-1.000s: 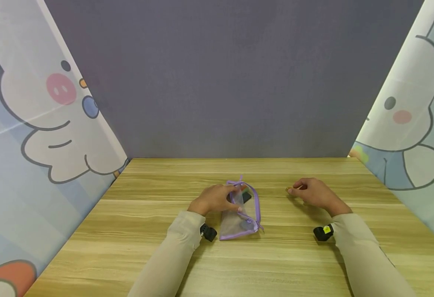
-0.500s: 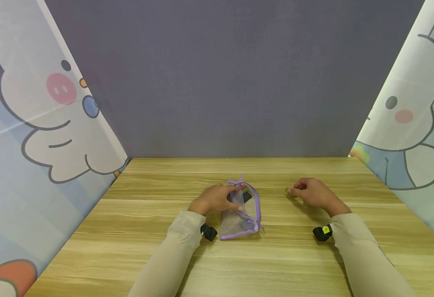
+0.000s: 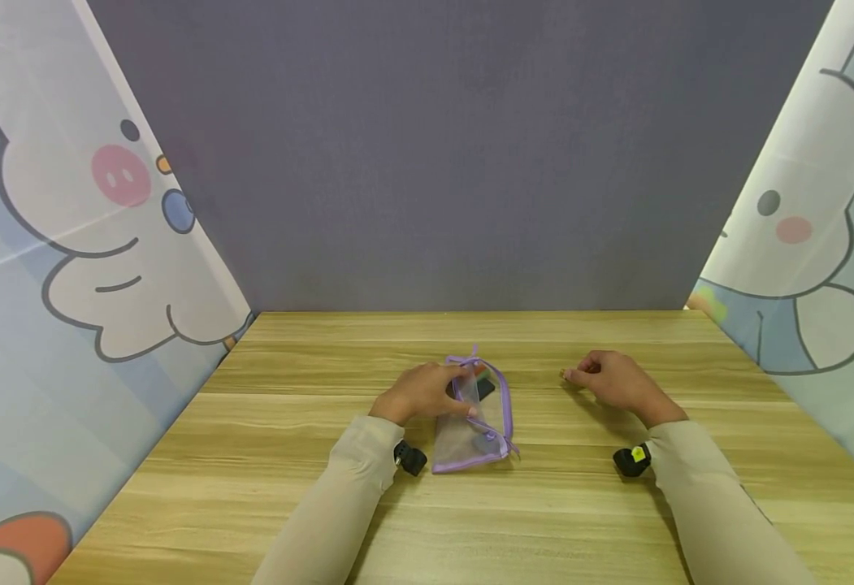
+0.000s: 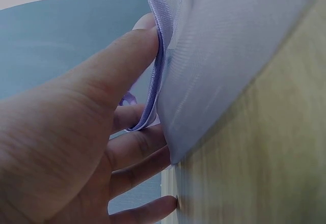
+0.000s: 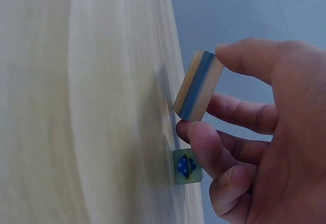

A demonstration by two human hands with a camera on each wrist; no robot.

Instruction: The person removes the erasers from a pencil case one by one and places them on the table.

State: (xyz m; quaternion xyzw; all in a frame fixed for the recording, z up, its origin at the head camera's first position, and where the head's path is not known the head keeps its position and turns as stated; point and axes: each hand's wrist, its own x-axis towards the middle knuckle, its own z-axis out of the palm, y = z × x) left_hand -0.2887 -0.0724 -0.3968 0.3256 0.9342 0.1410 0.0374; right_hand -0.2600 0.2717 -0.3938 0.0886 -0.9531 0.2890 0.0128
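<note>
My left hand (image 3: 422, 392) grips the trimmed mouth of a mesh pouch (image 3: 447, 443), thumb and fingers spread along the purple edge. In the left wrist view the thumb presses that edge (image 4: 159, 56) while other fingers pass behind it. A dark piece (image 3: 486, 388) and a bit of orange and green show at the pouch's mouth. To the right, my right hand (image 3: 617, 380) pinches a small wooden block (image 5: 198, 85) with a blue stripe, tilted between thumb and fingertips. Right by the lower fingers, a small green block (image 5: 186, 166) with a blue picture appears, partly covered by them.
The wood-grain table (image 3: 309, 487) spreads under both hands. A dark grey panel (image 3: 470, 162) rises behind its far edge, with cartoon-printed sheets (image 3: 46, 227) at both sides. Purple ties stick out from the pouch's ends.
The right hand has shifted very slightly left with the wooden block. The left hand and the pouch look the same.
</note>
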